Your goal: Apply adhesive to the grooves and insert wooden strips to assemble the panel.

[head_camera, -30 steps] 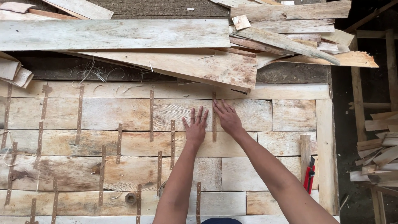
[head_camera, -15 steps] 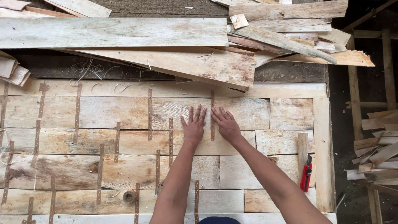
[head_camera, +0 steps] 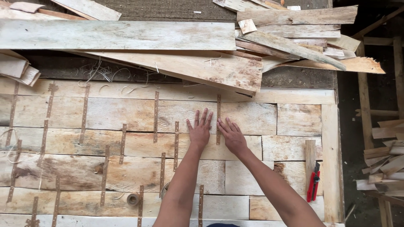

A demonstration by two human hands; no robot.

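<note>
Both hands lie flat on a panel of pale boards (head_camera: 126,113) that covers the bench. The left hand (head_camera: 200,131) and the right hand (head_camera: 230,135) rest side by side, palms down, fingers spread and holding nothing. Between them runs a narrow perforated metal strap (head_camera: 218,120), upright across the seam where two board rows meet; the right hand's fingertips seem to touch its edge.

To do this pressing well, the weight should probably go straight down through both palms, evenly on either side of the strap, so the boards sit flush at the seam and the strap stays square to it. Sliding sideways would risk splinters from the rough grain.

The panel is made of short, unevenly toned planks laid in horizontal rows, some yellowish, some grey-white, with knots and dark stains. Many similar brown straps bridge the joints at staggered spots. It fills most of the view, from the lower edge up to a heap of loose rough planks (head_camera: 181,63) lying across its far side.

A small roll of tape (head_camera: 133,199) sits on the panel near the left forearm. A red utility knife (head_camera: 313,183) lies at the right, beside a short wood offcut (head_camera: 310,157).
</note>
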